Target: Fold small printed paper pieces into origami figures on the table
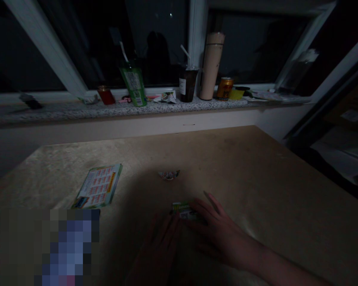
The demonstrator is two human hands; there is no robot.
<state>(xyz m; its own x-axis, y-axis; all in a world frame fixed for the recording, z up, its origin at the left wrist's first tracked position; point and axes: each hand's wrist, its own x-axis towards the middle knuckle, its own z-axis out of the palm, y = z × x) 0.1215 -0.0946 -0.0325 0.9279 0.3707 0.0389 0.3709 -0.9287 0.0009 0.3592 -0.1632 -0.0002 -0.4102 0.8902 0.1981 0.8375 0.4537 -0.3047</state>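
Note:
A small folded piece of green and white printed paper lies on the table under my fingertips. My left hand is at its left edge, fingers stretched out and lying flat, dim in the shadow. My right hand comes in from the right. Its outstretched fingers cover the paper's right end, with one finger raised apart. Just beyond lies another folded paper piece, roughly triangular with a colourful print. To the left rests a stack of printed sheets with a calendar-like grid on top.
The wooden table reaches to the wall below a window. On the granite sill stand a green cup with a straw, a dark cup with a straw, a tall flask and an orange can. A pixelated patch hides the lower left.

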